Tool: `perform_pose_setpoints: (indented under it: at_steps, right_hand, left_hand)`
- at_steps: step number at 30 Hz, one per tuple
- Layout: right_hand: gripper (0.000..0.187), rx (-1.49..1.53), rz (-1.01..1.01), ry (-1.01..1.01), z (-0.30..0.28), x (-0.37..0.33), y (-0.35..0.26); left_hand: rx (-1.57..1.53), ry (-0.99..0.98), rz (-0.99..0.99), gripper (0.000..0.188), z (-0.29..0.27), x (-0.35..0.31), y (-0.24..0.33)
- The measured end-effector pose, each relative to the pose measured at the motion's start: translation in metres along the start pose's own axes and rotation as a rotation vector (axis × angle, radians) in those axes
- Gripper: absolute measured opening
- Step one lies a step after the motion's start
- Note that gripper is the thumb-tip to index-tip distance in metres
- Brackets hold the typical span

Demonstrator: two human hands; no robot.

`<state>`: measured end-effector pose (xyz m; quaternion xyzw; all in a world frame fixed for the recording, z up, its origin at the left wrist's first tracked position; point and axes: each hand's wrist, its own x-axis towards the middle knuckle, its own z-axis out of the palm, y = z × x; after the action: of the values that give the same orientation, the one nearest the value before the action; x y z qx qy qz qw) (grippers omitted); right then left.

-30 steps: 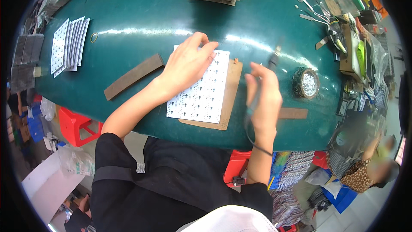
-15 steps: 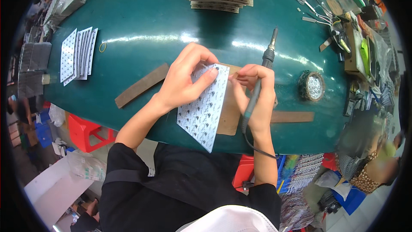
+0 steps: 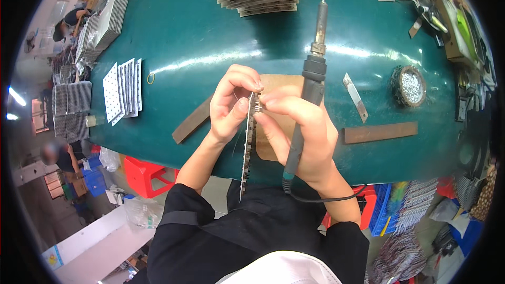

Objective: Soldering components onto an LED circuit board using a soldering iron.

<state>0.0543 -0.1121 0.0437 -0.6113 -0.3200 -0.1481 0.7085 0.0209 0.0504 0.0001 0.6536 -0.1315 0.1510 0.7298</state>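
Since half a second ago I have tipped the white perforated panel (image 3: 246, 147) fully edge-on over the green table (image 3: 210, 37). My left hand (image 3: 231, 105) pinches its top edge from the left; my right hand (image 3: 300, 131) pinches it opposite, also clamping the soldering iron (image 3: 307, 89), tip pointing away.

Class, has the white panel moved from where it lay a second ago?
Yes. The panel was flat on the brown board; both hands now hold it lifted, edge-on, above the board's left edge.
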Motion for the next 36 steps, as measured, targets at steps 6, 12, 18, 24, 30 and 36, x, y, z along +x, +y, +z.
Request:
perform_pose_setpoints:
  at_steps: [6,12,18,24,30,36]
  right_hand:
    - [0.041,-0.056,-0.056,-0.037,0.0007,0.0008,0.0039]
    - [0.04,-0.039,-0.035,-0.067,-0.0019,0.0005,0.0042]
    - [0.038,-0.018,-0.067,-0.084,-0.0023,-0.0019,0.0016]
    - [0.036,-0.071,-0.069,-0.075,-0.0039,-0.0035,-0.0008]
    - [0.035,-0.061,-0.075,-0.087,-0.0051,-0.0041,0.0003]
    - [0.035,-0.051,-0.047,-0.085,-0.0059,-0.0047,-0.0002]
  left_hand:
    - [0.016,0.005,0.017,0.034,0.0016,-0.0007,-0.0004]
    - [-0.024,0.025,-0.007,0.035,0.004,-0.0017,0.0004]
    - [-0.051,0.026,0.012,0.035,0.0056,-0.0012,-0.0012]
    - [-0.025,0.017,0.006,0.035,0.0033,-0.0019,-0.001]
    - [0.006,0.0,0.014,0.034,0.0023,-0.0015,-0.0009]
    - [-0.02,-0.004,0.017,0.033,0.0038,-0.0015,-0.0007]
